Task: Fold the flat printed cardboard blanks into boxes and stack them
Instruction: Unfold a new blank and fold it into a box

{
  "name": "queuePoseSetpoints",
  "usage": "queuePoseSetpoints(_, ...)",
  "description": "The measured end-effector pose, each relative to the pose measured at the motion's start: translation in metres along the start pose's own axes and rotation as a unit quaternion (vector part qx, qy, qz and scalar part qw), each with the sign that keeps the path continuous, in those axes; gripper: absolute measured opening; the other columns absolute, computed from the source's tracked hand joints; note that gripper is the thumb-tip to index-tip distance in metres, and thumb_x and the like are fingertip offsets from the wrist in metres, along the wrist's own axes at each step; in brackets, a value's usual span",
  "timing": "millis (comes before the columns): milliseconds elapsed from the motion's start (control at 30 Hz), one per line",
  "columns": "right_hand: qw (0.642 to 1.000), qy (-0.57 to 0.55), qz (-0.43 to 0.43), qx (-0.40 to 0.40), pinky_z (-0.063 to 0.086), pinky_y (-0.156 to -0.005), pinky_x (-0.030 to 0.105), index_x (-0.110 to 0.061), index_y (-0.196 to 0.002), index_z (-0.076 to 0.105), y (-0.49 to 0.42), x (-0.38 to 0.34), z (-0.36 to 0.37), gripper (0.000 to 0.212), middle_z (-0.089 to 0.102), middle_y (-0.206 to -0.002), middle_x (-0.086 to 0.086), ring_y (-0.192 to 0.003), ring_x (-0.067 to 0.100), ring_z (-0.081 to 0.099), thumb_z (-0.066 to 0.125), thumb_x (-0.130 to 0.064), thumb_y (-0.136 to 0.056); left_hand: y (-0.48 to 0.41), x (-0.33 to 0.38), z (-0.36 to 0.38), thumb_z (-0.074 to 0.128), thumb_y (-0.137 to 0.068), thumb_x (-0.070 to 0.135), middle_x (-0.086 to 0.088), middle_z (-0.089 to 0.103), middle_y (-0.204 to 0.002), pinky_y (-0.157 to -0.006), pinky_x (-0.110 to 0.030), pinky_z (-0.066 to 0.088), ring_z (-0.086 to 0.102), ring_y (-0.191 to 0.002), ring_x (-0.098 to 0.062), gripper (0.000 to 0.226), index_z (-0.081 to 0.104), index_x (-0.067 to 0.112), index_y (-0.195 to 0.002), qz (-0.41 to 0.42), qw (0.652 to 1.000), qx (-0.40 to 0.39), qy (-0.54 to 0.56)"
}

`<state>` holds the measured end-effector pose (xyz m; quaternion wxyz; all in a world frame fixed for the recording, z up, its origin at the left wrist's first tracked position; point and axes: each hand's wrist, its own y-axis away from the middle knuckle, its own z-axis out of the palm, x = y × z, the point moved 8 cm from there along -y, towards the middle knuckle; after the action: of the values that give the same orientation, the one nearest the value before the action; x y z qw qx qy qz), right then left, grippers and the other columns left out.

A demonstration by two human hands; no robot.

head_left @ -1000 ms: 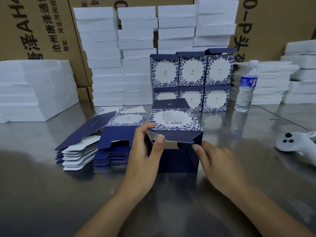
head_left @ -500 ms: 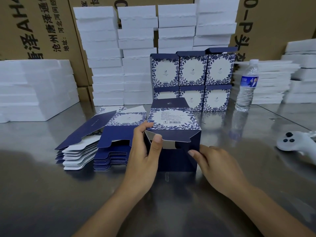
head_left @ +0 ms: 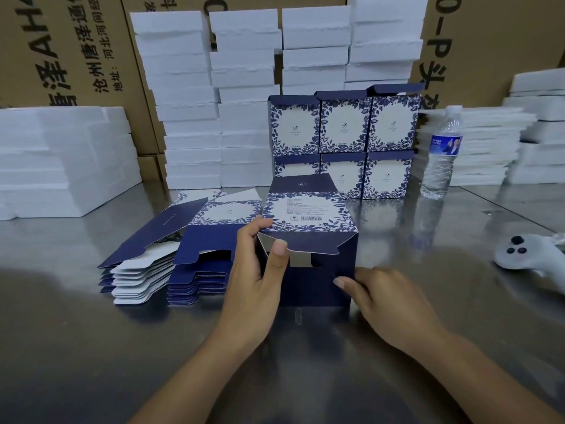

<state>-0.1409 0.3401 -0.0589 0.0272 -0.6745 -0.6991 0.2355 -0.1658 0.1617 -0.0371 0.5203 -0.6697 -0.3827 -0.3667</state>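
**Box (head_left: 308,215) held by both hands at mid-table**

At far left a block of white foam slabs (head_left: 61,160) sits on the steel table (head_left: 91,347), with brown cartons (head_left: 67,50) printed in black standing behind it. Further in, tall foam stacks (head_left: 189,102) rise against the cartons. In front of them lie the flat blanks (head_left: 171,258), navy and white, fanned in two low piles just left of the box.

The left hand (head_left: 253,289) grips the box's near left corner: its fingers hook over the top left edge and its thumb presses on the scalloped navy flap that hangs over the front opening. The box stands upright on the table, barcode panel facing up, with a white gap showing under the flap. The right hand (head_left: 388,304) holds the lower right corner, thumb flat on the front face and fingers curled round the right side.

Behind the box, finished boxes (head_left: 344,142) stand three across and two high. To their right stands a water bottle (head_left: 441,154), then a white controller (head_left: 526,255) lying near the table's right edge, and more foam sheets (head_left: 477,148) piled beyond.
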Motion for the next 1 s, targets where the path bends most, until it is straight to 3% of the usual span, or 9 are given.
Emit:
queuePoseSetpoints(200,0.999,-0.006,-0.028,-0.027,0.040,-0.070,0.031,-0.019,-0.079,0.055,0.0014,-0.0013,0.0041,0.038,0.046,-0.075,-0.009,-0.080,0.015,0.048,0.041,-0.050,-0.094,-0.0003,-0.0003,-0.0026,0.026,-0.062,0.088,0.025,0.053,-0.112,-0.078,-0.015,0.040,0.055,-0.104,-0.004,0.073,0.035,0.047,-0.122,0.000,1.000,0.002,-0.003)
queuePoseSetpoints(333,0.999,-0.036,-0.008,-0.015,0.044,-0.072,0.032,-0.019,-0.079,0.060,-0.0008,0.0041,0.0057,0.036,0.059,-0.082,0.000,-0.088,0.017,0.053,0.047,-0.049,-0.093,0.0001,-0.0001,-0.0014,0.029,-0.066,0.087,0.016,0.053,-0.115,-0.081,-0.023,0.040,0.055,-0.104,-0.010,0.069,0.035,0.047,-0.122,0.000,1.000,-0.002,-0.007)
queuePoseSetpoints(533,0.999,-0.037,-0.013,-0.028,0.029,-0.054,0.013,-0.026,-0.061,0.042,0.0002,0.0044,0.0052,0.038,0.046,-0.070,-0.008,-0.071,0.005,0.047,0.059,-0.051,-0.084,0.0002,0.0006,-0.0027,0.026,-0.070,0.084,0.014,0.053,-0.122,-0.086,-0.024,0.042,0.055,-0.110,-0.010,0.069,0.035,0.043,-0.125,-0.006,1.000,-0.005,0.004)
queuePoseSetpoints(733,0.998,-0.039,-0.019,-0.038,0.029,-0.054,0.016,-0.025,-0.063,0.042,0.0012,0.0015,0.0062,0.036,0.045,-0.068,-0.010,-0.072,0.003,0.041,0.062,-0.048,-0.083,0.0016,0.0042,-0.0024,0.027,-0.072,0.073,0.012,0.052,-0.121,-0.076,-0.022,0.037,0.054,-0.103,-0.013,0.064,0.035,0.040,-0.126,0.000,1.000,-0.003,0.001)
queuePoseSetpoints(933,0.995,-0.090,-0.001,-0.029,0.039,-0.064,0.027,-0.024,-0.060,0.042,0.0018,0.0034,0.0047,0.038,0.051,-0.066,-0.006,-0.072,0.005,0.045,0.066,-0.042,-0.083,0.0003,0.0019,-0.0029,0.026,-0.071,0.081,0.018,0.053,-0.117,-0.079,-0.020,0.040,0.055,-0.106,-0.009,0.066,0.036,0.044,-0.124,0.001,1.000,-0.001,0.003)
queuePoseSetpoints(1000,0.997,-0.075,0.001,-0.032,0.038,-0.062,0.024,-0.025,-0.061,0.042,0.0022,0.0037,0.0050,0.038,0.051,-0.066,-0.007,-0.072,0.005,0.045,0.064,-0.046,-0.082,0.0001,0.0016,-0.0030,0.025,-0.068,0.084,0.018,0.053,-0.117,-0.080,-0.020,0.040,0.056,-0.107,-0.009,0.070,0.036,0.044,-0.124,0.003,1.000,0.001,0.004)
